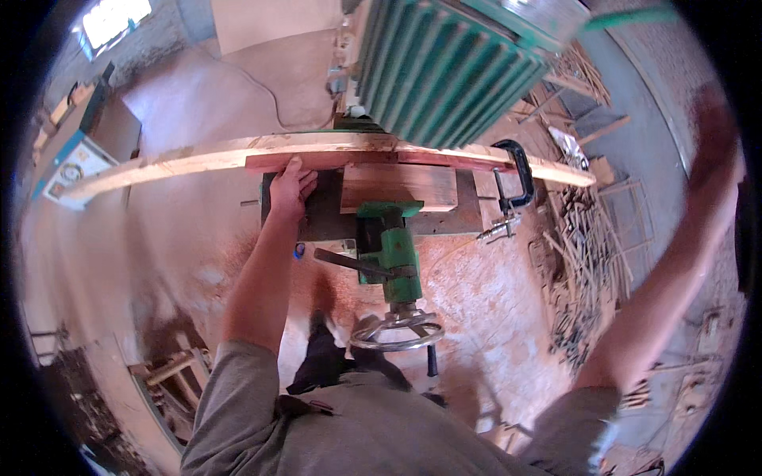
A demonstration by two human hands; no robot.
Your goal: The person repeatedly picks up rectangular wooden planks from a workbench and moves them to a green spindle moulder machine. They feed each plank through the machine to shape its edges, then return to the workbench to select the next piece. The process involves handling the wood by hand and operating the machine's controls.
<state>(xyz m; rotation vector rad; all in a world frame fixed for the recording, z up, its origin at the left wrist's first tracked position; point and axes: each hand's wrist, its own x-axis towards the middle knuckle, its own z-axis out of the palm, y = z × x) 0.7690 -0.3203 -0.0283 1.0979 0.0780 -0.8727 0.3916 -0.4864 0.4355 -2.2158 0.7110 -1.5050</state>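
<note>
My left hand (292, 189) rests on the left part of a reddish wooden strip (341, 158), its fingers bent against the edge. Along the far side of this strip runs a long pale beam (182, 161), reaching past the machine table on both sides. A pinkish wood block (397, 185) lies on the near side, with the green clamp screw (401, 258) up against it. Far off at the right, my right arm is raised; the right hand (714, 131) is dark and smeared by motion, away from the wood, so its fingers cannot be made out.
A large ribbed green machine housing (452, 71) hangs over the wood. One dark C-clamp (524, 174) grips its right part. Below the screw sits a metal handwheel (397, 346). Scrap sticks (583, 293) are piled at right; a cabinet (79, 166) stands at left.
</note>
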